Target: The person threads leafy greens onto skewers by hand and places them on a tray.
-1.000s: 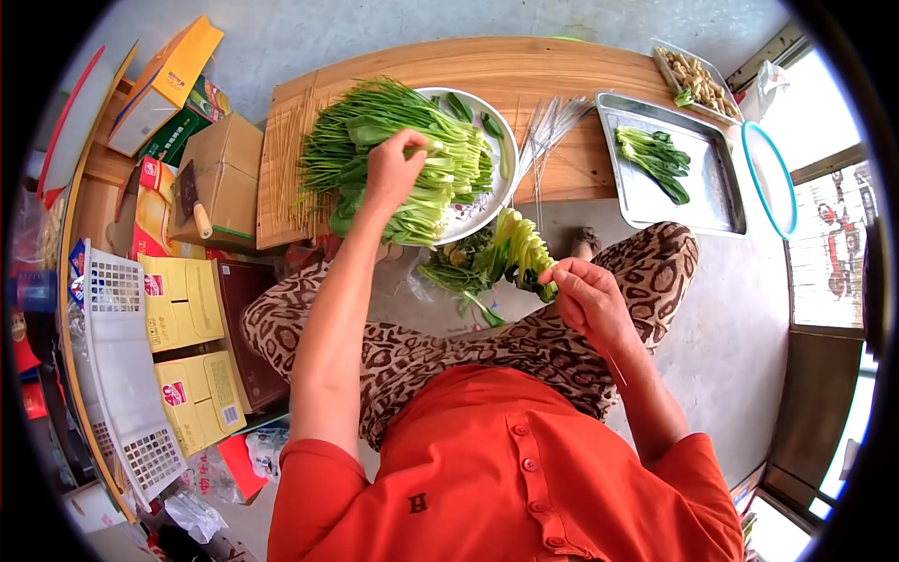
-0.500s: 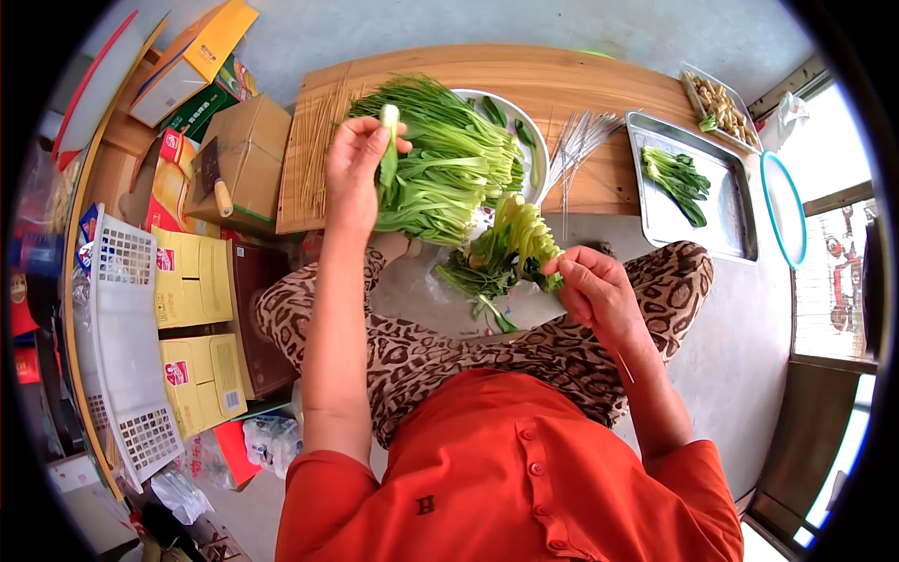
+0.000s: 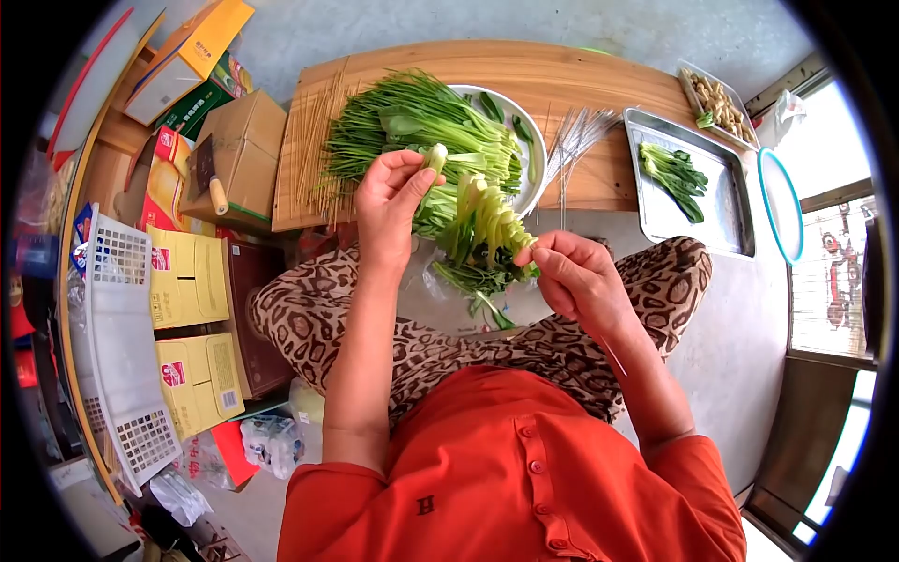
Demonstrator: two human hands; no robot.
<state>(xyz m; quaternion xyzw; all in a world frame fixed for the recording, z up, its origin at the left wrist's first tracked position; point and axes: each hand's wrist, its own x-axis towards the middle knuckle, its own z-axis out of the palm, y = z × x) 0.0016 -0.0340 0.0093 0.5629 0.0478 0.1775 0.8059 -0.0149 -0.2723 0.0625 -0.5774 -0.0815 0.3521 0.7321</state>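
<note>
Between the thumb and fingers of my left hand (image 3: 391, 201) is a single leafy green stalk (image 3: 436, 157), its pale end pointing up. My right hand (image 3: 576, 281) pinches a thin skewer, whose metal end sticks out below the wrist. Several greens (image 3: 487, 220) are threaded close together on that skewer, pale ends up and leaves hanging down. Behind my left hand, a big pile of chives and leafy greens (image 3: 412, 117) covers much of a white round plate (image 3: 537, 178).
The wooden table (image 3: 487, 61) bears bamboo sticks (image 3: 314, 155) at left and metal skewers (image 3: 581, 140) at right. A metal tray (image 3: 726, 220) holds skewered greens beside a container of pale food (image 3: 721, 105). Cartons (image 3: 248, 140) and a white basket (image 3: 122, 328) stand left.
My left hand has taken a stalk from the pile, lifted it, and moved it right toward the threaded greens. My right hand has shifted slightly left with the skewer.
</note>
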